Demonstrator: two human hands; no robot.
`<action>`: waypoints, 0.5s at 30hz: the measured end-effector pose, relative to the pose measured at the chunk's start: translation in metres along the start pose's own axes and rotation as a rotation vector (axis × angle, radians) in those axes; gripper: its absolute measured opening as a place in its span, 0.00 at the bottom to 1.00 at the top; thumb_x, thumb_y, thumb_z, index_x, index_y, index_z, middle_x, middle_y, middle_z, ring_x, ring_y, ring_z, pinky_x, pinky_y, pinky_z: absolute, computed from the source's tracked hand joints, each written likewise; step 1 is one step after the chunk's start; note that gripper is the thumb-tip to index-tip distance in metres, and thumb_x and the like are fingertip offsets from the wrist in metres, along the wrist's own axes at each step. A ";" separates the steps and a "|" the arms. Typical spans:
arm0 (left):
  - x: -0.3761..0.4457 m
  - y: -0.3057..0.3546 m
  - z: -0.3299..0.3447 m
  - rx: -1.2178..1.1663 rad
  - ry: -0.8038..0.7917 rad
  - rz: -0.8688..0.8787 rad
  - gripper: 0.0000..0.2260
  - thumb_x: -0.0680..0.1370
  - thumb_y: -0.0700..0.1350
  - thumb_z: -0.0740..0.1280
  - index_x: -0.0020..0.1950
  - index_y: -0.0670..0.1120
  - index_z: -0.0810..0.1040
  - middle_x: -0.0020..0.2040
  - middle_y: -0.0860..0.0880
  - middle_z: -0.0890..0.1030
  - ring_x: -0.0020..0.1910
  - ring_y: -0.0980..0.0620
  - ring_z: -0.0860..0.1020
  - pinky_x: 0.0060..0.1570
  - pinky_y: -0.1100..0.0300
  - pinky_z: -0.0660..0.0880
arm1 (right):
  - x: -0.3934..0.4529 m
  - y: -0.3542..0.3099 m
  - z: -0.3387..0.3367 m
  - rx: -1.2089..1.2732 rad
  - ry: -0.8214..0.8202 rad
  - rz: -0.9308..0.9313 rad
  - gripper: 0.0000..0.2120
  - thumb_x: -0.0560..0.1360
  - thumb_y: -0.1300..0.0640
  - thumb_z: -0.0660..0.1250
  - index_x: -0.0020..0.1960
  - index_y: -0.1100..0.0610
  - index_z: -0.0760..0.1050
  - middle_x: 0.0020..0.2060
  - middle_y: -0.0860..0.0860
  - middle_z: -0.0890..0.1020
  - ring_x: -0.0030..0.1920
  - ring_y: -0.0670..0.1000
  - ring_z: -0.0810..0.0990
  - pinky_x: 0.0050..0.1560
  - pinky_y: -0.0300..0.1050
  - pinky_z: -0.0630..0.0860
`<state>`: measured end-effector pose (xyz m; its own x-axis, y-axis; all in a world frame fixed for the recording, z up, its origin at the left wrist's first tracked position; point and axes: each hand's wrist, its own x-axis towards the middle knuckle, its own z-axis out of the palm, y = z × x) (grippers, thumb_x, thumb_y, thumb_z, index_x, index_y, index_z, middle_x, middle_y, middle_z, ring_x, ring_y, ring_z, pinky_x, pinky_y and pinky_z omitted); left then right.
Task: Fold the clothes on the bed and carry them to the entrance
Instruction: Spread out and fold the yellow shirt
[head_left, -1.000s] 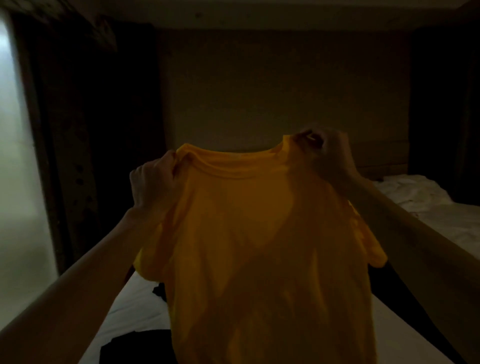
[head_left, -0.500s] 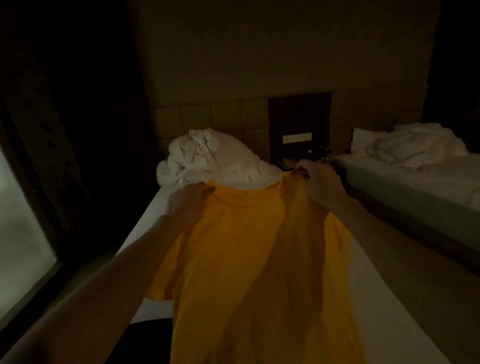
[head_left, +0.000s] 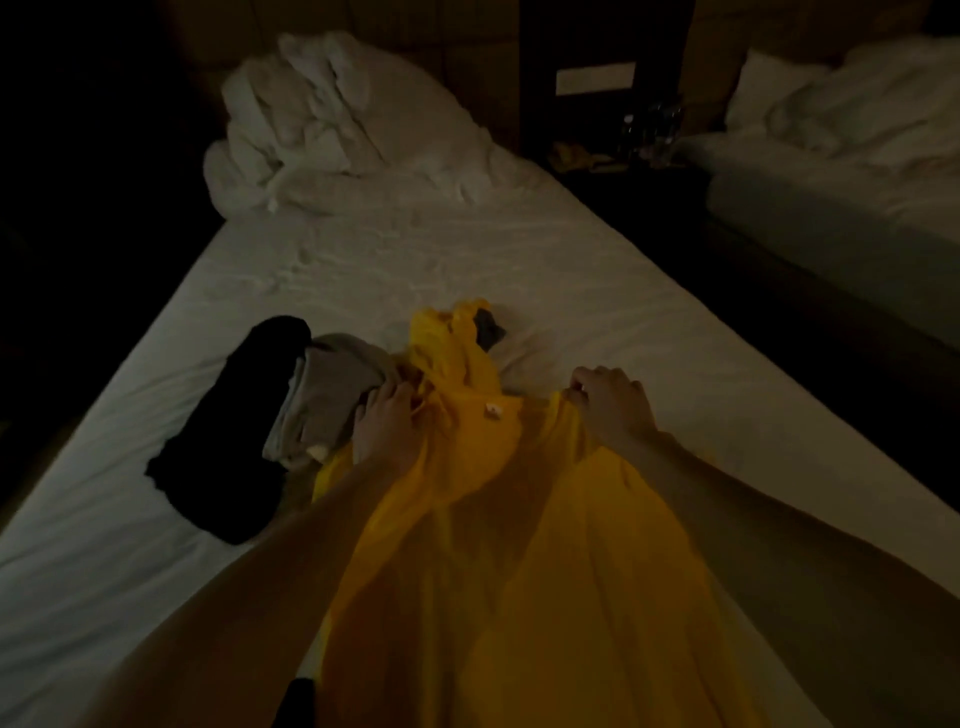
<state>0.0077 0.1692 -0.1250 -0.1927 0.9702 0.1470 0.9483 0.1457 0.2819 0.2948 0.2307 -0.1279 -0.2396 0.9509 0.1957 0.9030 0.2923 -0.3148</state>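
Observation:
A yellow T-shirt (head_left: 519, 561) hangs low over the white bed (head_left: 467, 249), its collar end bunched towards the middle of the mattress. My left hand (head_left: 387, 426) grips the shirt's left shoulder and my right hand (head_left: 610, 402) pinches the right shoulder. Just left of my left hand lie a beige garment (head_left: 327, 395) and a black garment (head_left: 244, 426), side by side on the sheet. A small grey piece (head_left: 488, 327) shows beyond the yellow collar.
A crumpled white duvet (head_left: 332, 124) is heaped at the head of the bed. A second bed (head_left: 841, 171) with rumpled bedding stands to the right, across a dark gap. A dark nightstand (head_left: 613, 150) with small items sits between the beds. The room is dim.
The shirt was held up high in front of me; both hands have brought it down to the mattress, and my view has tilted down onto the bed.

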 end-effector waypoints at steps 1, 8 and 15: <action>-0.001 -0.004 0.007 -0.041 0.030 -0.029 0.19 0.81 0.55 0.60 0.66 0.45 0.71 0.69 0.43 0.71 0.68 0.41 0.67 0.65 0.43 0.64 | -0.002 0.004 0.011 0.004 -0.032 0.009 0.11 0.83 0.50 0.56 0.54 0.54 0.73 0.50 0.55 0.77 0.54 0.58 0.74 0.52 0.53 0.68; -0.054 -0.035 -0.020 -0.236 0.485 -0.183 0.08 0.81 0.45 0.59 0.52 0.40 0.73 0.55 0.40 0.75 0.56 0.40 0.73 0.50 0.45 0.71 | -0.033 0.024 0.014 0.038 -0.184 0.173 0.21 0.83 0.49 0.52 0.76 0.48 0.62 0.76 0.50 0.62 0.74 0.56 0.61 0.73 0.59 0.58; -0.117 -0.084 -0.008 -0.148 -0.090 -0.589 0.12 0.79 0.47 0.62 0.58 0.42 0.76 0.56 0.40 0.79 0.56 0.40 0.75 0.56 0.46 0.73 | -0.089 0.046 -0.016 0.059 -0.313 0.571 0.23 0.79 0.53 0.60 0.71 0.60 0.63 0.70 0.60 0.66 0.70 0.63 0.63 0.69 0.61 0.64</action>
<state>-0.0511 0.0418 -0.1578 -0.6455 0.7484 -0.1524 0.6427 0.6400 0.4211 0.3637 0.1577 -0.1448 0.1712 0.9404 -0.2938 0.9002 -0.2705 -0.3414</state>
